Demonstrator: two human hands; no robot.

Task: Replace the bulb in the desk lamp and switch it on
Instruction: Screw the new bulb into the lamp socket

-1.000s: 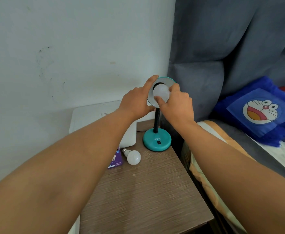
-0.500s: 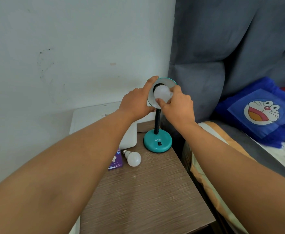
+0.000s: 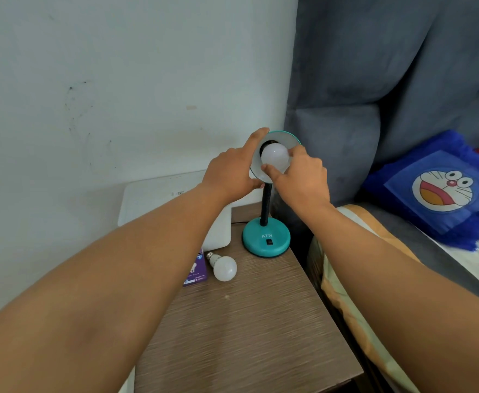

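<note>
Teal lamp shade (image 3: 288,137) half hidden behind hands. Left hand (image 3: 230,174) grip clamped on shade rim; right hand (image 3: 303,177) grip pinching white bulb (image 3: 274,157) at socket, base unseen. Spare bulb (image 3: 224,267) lies on wood counter (image 3: 247,330); purple box (image 3: 195,270) partly covered by forearm.

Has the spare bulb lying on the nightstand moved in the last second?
No. The spare bulb lies in the same spot beside the purple box, in front and left of the lamp base; small offsets match camera motion.
</note>
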